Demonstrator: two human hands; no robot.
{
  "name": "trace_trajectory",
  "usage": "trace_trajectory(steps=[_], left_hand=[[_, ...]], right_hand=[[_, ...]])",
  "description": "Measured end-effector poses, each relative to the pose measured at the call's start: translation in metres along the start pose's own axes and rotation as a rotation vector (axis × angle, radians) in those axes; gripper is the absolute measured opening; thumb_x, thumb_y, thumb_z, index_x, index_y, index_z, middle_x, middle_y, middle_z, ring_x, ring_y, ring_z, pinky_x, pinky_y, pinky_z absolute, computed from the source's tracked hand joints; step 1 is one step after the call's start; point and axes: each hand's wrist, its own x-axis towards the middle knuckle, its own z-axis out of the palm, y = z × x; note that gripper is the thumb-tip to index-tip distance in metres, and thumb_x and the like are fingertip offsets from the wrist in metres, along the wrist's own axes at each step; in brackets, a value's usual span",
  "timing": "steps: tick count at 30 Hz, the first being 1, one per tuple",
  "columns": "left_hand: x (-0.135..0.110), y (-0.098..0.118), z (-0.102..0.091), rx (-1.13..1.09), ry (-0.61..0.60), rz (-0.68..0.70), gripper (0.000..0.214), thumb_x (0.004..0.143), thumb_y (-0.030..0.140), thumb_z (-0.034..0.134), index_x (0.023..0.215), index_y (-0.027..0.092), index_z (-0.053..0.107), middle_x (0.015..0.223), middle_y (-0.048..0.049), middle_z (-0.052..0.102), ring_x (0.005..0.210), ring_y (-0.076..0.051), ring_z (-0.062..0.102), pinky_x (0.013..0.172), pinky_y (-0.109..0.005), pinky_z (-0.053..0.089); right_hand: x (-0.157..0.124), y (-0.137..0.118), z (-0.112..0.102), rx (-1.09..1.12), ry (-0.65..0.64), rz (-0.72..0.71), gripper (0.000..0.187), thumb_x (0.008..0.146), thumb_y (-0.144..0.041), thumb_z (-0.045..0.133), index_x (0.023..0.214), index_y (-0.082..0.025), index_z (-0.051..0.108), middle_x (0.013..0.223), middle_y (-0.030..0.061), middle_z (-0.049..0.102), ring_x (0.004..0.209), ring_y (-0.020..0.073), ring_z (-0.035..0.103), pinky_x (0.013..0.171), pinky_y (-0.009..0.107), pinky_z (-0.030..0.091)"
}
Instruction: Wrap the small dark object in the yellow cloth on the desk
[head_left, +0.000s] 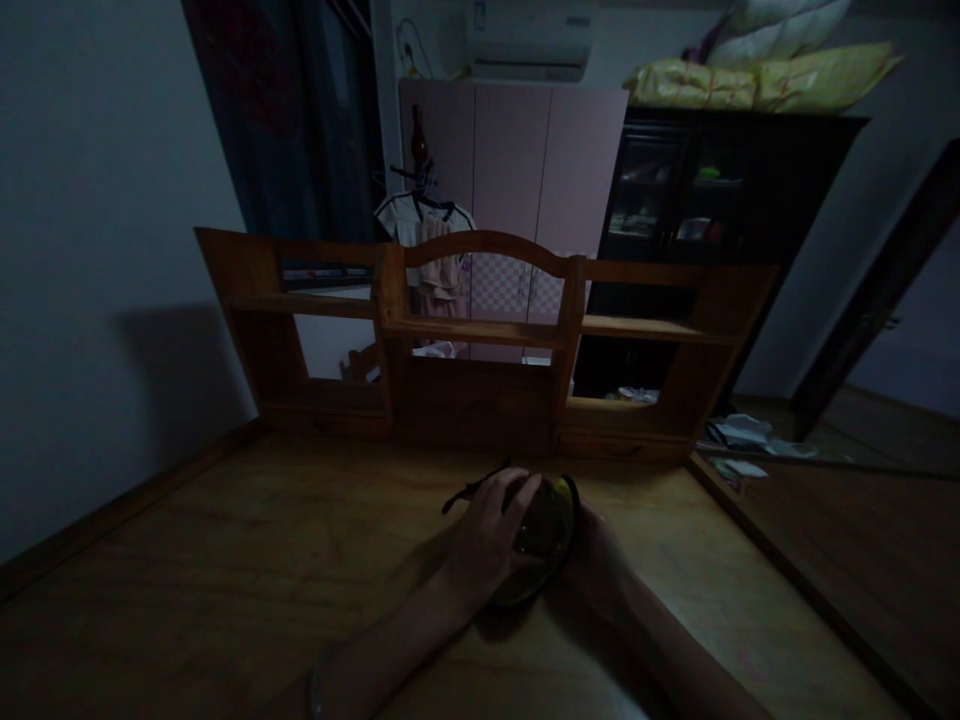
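From my end of the feed I see a broad wooden tabletop (300, 540), yellowish brown, its grain faint in the dim light. A darker wooden strip (135, 507) borders it on the left, and a dark edge (787, 566) runs down its right side. Along the far end I have a wooden shelf unit (480, 330), three sections wide, arched in the middle. Low at the centre is a dark, rounded object (544, 530); I can't tell whether it touches the wood
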Motion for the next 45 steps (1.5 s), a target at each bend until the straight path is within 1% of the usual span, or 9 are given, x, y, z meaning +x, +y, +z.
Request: trace_trajectory(steps=[8, 14, 19, 22, 27, 32, 34, 40, 45], left_hand=[[0.002, -0.007, 0.005, -0.164, 0.098, -0.192, 0.092, 0.073, 0.039, 0.077, 0.144, 0.026, 0.02, 0.14, -0.0114, 0.041, 0.131, -0.028, 0.042, 0.107, -0.045, 0.039], [0.004, -0.019, 0.007, -0.24, 0.219, -0.275, 0.078, 0.069, 0.032, 0.079, 0.133, 0.024, 0.035, 0.132, -0.0094, 0.045, 0.124, -0.027, 0.047, 0.104, -0.044, 0.041], [0.007, -0.023, 0.011, -0.282, 0.329, -0.35, 0.076, 0.066, 0.028, 0.08, 0.13, 0.023, 0.038, 0.127, -0.0087, 0.045, 0.119, -0.025, 0.049, 0.101, -0.041, 0.042], [0.007, -0.025, 0.013, -0.312, 0.352, -0.417, 0.075, 0.066, 0.029, 0.08, 0.129, 0.023, 0.039, 0.122, -0.0074, 0.048, 0.114, -0.024, 0.052, 0.097, -0.039, 0.044], [0.008, -0.027, 0.014, -0.336, 0.368, -0.429, 0.075, 0.066, 0.031, 0.08, 0.128, 0.023, 0.038, 0.122, -0.0072, 0.048, 0.113, -0.024, 0.052, 0.097, -0.039, 0.044], [0.008, -0.023, 0.012, -0.318, 0.344, -0.406, 0.076, 0.066, 0.028, 0.08, 0.128, 0.023, 0.038, 0.122, -0.0072, 0.047, 0.114, -0.024, 0.051, 0.098, -0.039, 0.043], [0.008, -0.022, 0.013, -0.294, 0.338, -0.391, 0.076, 0.065, 0.027, 0.081, 0.128, 0.023, 0.039, 0.123, -0.0075, 0.047, 0.115, -0.024, 0.05, 0.099, -0.039, 0.042], [0.005, -0.026, 0.019, -0.278, 0.321, -0.327, 0.08, 0.062, 0.023, 0.081, 0.13, 0.022, 0.038, 0.125, -0.0077, 0.047, 0.117, -0.024, 0.049, 0.101, -0.039, 0.042], [0.001, -0.023, 0.017, -0.28, 0.208, -0.262, 0.071, 0.071, 0.016, 0.071, 0.133, 0.022, 0.036, 0.129, -0.0094, 0.044, 0.119, -0.024, 0.048, 0.102, -0.042, 0.042]], right_hand=[[0.003, 0.0, -0.002, 0.258, -0.074, 0.242, 0.046, 0.085, -0.054, 0.049, 0.103, -0.016, 0.069, 0.104, 0.0098, 0.073, 0.1, 0.0288, 0.066, 0.088, 0.045, 0.051], [0.005, -0.001, -0.009, 0.327, -0.029, 0.155, 0.049, 0.085, -0.055, 0.048, 0.112, -0.019, 0.067, 0.116, 0.009, 0.07, 0.109, 0.0296, 0.063, 0.095, 0.046, 0.048], [0.005, -0.02, -0.021, 0.336, 0.146, 0.053, 0.053, 0.084, -0.064, 0.046, 0.106, -0.021, 0.07, 0.117, 0.0071, 0.069, 0.114, 0.03, 0.06, 0.097, 0.046, 0.048], [0.001, -0.033, -0.016, 0.336, 0.116, 0.057, 0.064, 0.081, -0.07, 0.046, 0.111, -0.018, 0.068, 0.117, 0.0107, 0.069, 0.114, 0.0325, 0.06, 0.095, 0.048, 0.049], [-0.004, -0.034, -0.011, 0.157, 0.173, 0.128, 0.045, 0.079, -0.048, 0.066, 0.111, -0.016, 0.066, 0.109, 0.0101, 0.072, 0.101, 0.0307, 0.067, 0.092, 0.046, 0.051], [-0.005, -0.038, -0.023, -0.176, 0.605, -0.239, 0.048, 0.072, -0.043, 0.074, 0.112, -0.019, 0.063, 0.103, 0.0073, 0.071, 0.09, 0.0269, 0.068, 0.078, 0.038, 0.056], [-0.007, -0.042, -0.022, -0.302, 0.684, -0.417, 0.049, 0.075, -0.042, 0.073, 0.117, -0.021, 0.059, 0.104, 0.0055, 0.07, 0.09, 0.0244, 0.067, 0.075, 0.035, 0.056], [-0.014, -0.033, -0.003, -0.899, 0.382, -0.826, 0.016, 0.087, -0.027, 0.062, 0.1, -0.022, 0.069, 0.111, 0.0084, 0.063, 0.103, 0.0244, 0.06, 0.088, 0.041, 0.051], [-0.022, -0.025, 0.017, -1.275, 0.032, -1.027, 0.029, 0.087, -0.014, 0.057, 0.112, -0.025, 0.066, 0.138, 0.0097, 0.047, 0.129, 0.029, 0.042, 0.103, 0.052, 0.042]])
